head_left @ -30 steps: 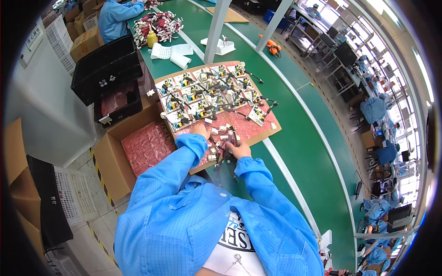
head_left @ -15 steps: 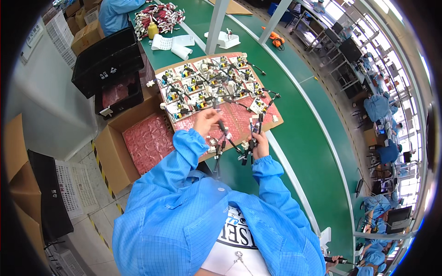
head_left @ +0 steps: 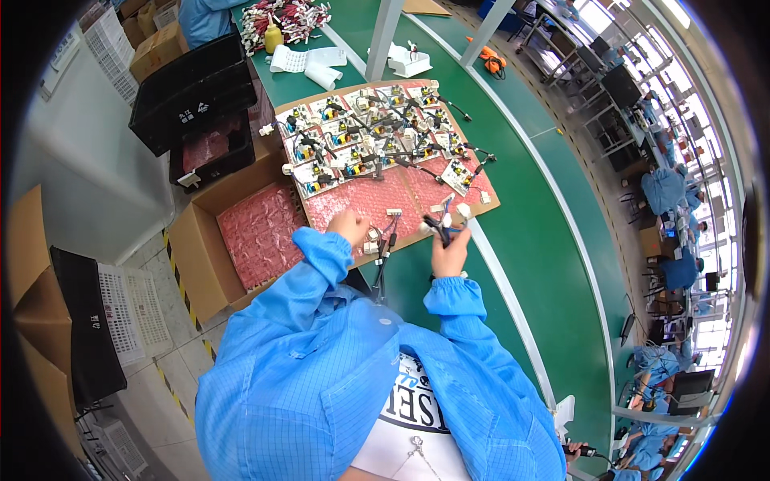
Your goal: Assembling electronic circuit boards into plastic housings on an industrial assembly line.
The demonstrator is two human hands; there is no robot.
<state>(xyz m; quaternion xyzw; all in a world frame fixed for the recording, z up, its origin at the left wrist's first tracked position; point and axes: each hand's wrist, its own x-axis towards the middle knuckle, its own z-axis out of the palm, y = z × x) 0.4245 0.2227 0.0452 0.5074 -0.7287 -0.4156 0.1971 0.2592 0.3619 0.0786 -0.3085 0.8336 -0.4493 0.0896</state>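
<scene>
Stretching away beyond my hands, the green table (head_left: 513, 240) carries a cardboard sheet (head_left: 473, 216) lined with pink bubble wrap (head_left: 361, 204), its far half covered in rows of small circuit boards (head_left: 361, 136) with trailing wires. Just to the left of my left hand, below the table edge, an open cardboard box (head_left: 200, 256) holds more pink bubble wrap, with black bins (head_left: 188, 88) farther off. My left hand (head_left: 350, 227) is closed around a small wired board (head_left: 375, 240), its dark leads hanging toward me. My right hand (head_left: 451, 252) is raised just beside it, fingers pinched on a wire connector (head_left: 443, 224) over the near edge of the sheet.
</scene>
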